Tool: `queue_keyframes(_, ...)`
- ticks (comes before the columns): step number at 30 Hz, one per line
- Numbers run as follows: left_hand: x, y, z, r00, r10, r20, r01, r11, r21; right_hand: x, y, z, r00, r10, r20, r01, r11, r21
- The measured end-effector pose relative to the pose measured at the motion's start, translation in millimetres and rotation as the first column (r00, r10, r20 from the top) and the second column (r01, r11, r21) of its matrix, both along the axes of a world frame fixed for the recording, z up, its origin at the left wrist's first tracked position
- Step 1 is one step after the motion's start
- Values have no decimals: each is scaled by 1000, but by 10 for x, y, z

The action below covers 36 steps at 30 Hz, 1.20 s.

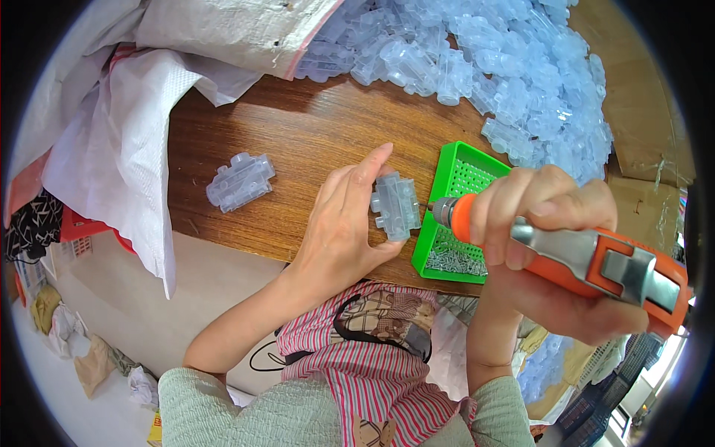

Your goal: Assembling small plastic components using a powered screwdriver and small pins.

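Observation:
My left hand [339, 208] grips a translucent plastic part [397, 206] with short tubes, holding it against the wooden table [298, 134]. My right hand [547, 223] is wrapped round an orange and silver electric screwdriver [581, 261]. Its tip points left at the side of the plastic part; whether the two touch is hard to tell. Beneath the tool's nose sits a green perforated tray [447, 175] with many small silver screws [454, 258] at its near end. A second translucent plastic part [240, 182] lies on the table to the left.
A large heap of translucent plastic parts [477, 59] covers the far right of the table. White woven sacks [126, 127] drape over the far left side. Brown cardboard [648, 104] stands along the right. The table's near edge runs just in front of my striped apron [372, 372].

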<state>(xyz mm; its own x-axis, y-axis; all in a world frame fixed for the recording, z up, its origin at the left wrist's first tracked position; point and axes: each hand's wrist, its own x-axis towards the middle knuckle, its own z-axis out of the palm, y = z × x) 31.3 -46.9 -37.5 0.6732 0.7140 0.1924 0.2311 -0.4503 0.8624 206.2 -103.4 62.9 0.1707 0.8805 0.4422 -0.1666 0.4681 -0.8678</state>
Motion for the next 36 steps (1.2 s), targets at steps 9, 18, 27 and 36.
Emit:
queue_keyframes(9,24,-8,1,998,-2,66,5,999,-36,-58,64,-159,995,14,101,-7,997,-71)
queue_keyframes(18,0,2,35,995,-7,97,5,1000,24,-291,121,-61,959,-150,242,223,923,-313)
queue_keyframes(27,-288,173,492,978,-10,-208,52,979,197,-107,188,74,983,-124,-136,122,992,-27)
queue_keyframes(36,-370,518,707,910,112,-399,72,906,417,260,-23,118,899,-434,51,436,882,-181)
